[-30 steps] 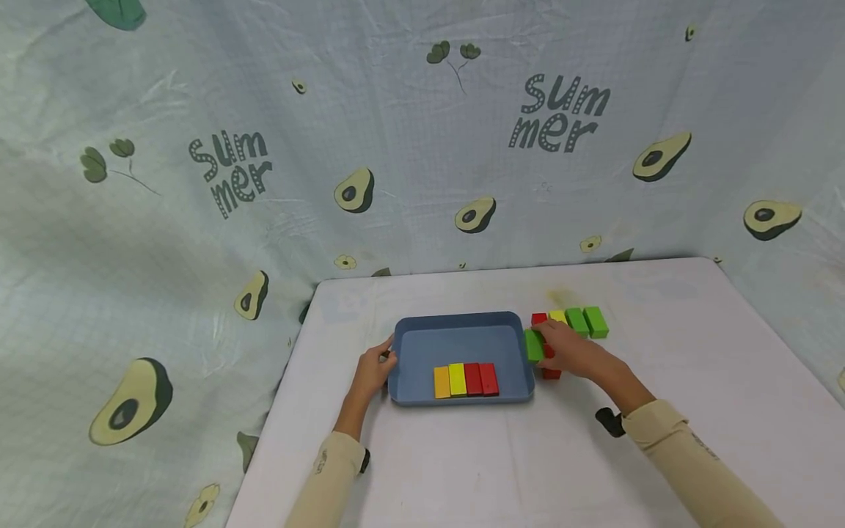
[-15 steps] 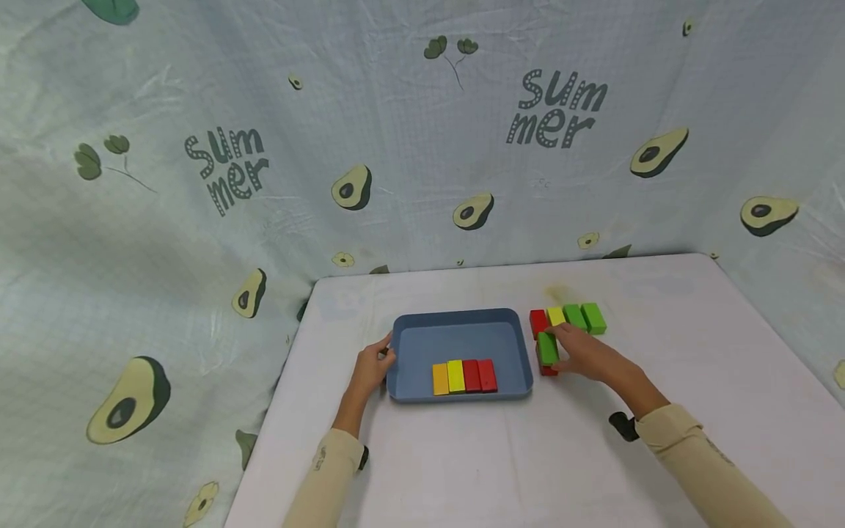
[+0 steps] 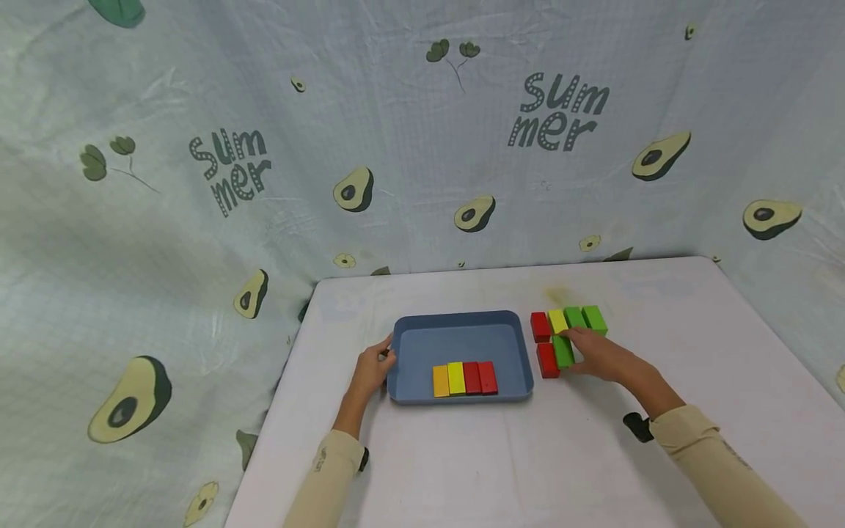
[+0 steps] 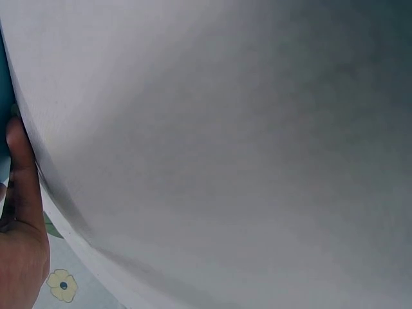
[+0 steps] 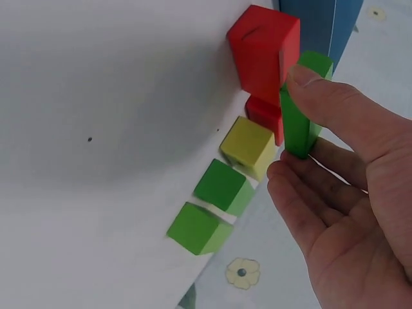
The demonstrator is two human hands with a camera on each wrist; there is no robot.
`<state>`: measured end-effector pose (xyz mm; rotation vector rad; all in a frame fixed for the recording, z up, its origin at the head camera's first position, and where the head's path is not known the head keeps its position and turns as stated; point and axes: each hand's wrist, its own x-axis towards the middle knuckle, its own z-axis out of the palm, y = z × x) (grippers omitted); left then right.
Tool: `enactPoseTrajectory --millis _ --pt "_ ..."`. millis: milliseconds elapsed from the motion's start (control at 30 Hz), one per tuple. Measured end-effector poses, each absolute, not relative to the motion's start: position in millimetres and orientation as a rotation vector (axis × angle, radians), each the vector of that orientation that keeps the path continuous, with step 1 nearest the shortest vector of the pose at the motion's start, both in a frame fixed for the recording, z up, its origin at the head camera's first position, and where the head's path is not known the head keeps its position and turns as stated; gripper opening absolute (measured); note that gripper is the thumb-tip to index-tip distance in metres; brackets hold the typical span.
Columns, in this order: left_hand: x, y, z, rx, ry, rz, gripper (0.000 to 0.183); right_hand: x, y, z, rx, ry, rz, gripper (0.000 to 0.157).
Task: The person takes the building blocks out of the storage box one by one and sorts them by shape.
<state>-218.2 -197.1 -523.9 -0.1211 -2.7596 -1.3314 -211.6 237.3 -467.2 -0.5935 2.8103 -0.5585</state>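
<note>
My right hand (image 3: 597,356) pinches a green block (image 3: 563,353) between thumb and fingers, close beside a red block (image 3: 547,360) to its left. In the right wrist view, the thumb presses one long face of the green block (image 5: 300,119) and fingertips lie at its lower end. My left hand (image 3: 371,369) holds the left edge of a blue-grey tray (image 3: 462,320). The left wrist view catches only part of that left hand (image 4: 24,212). Inside the tray lie an orange block (image 3: 441,382), a yellow block (image 3: 456,378) and two red blocks (image 3: 472,378) in a row.
Behind my right hand stands a row of a red block (image 3: 540,327), a yellow block (image 3: 557,321) and two green blocks (image 3: 595,320). The white table (image 3: 449,462) ends at the back against a printed cloth (image 3: 409,147).
My right hand has carried the green block rightward, from the tray's right rim, across the nearer red block, to that block's right side. The left hand has stayed at the tray's edge.
</note>
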Motion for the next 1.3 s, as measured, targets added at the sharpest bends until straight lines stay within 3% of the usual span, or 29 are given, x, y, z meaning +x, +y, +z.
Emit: enactPoseTrajectory --millis 1300 --pt "-221 -196 -521 -0.123 -2.797 -1.275 0.047 -210 256 -490 -0.515 2.733 -0.58 0.06"
